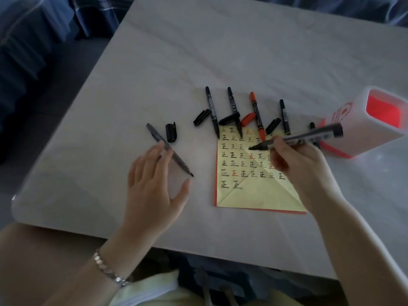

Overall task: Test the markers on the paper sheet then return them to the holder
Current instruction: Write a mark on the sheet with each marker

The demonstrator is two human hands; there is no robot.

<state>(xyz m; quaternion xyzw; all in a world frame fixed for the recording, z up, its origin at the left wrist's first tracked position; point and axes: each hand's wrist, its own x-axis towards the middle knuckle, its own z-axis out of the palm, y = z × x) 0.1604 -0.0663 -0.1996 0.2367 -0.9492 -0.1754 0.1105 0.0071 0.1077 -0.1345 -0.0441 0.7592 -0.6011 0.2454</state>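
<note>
A yellow paper sheet (pixel 249 191) with rows of written characters lies on the grey table. My right hand (pixel 295 164) grips a thick black marker (pixel 309 136), uncapped, its tip over the sheet's upper rows. My left hand (pixel 152 182) rests flat on the table left of the sheet, fingers spread, its fingertips touching a thin uncapped black pen (pixel 154 134) that lies diagonally. Several uncapped markers lie along the sheet's top edge: a black marker (pixel 211 109), another black one (pixel 233 104), a red marker (pixel 257 113). A white and red holder (pixel 362 127) lies tipped at the right.
Loose caps lie among the markers: a black cap (pixel 171 132) by the thin pen, another black cap (pixel 201 117), a red cap (pixel 247 119). The table's near edge (pixel 198 255) runs just above my lap. Blue fabric (pixel 44 29) lies beyond the far left edge.
</note>
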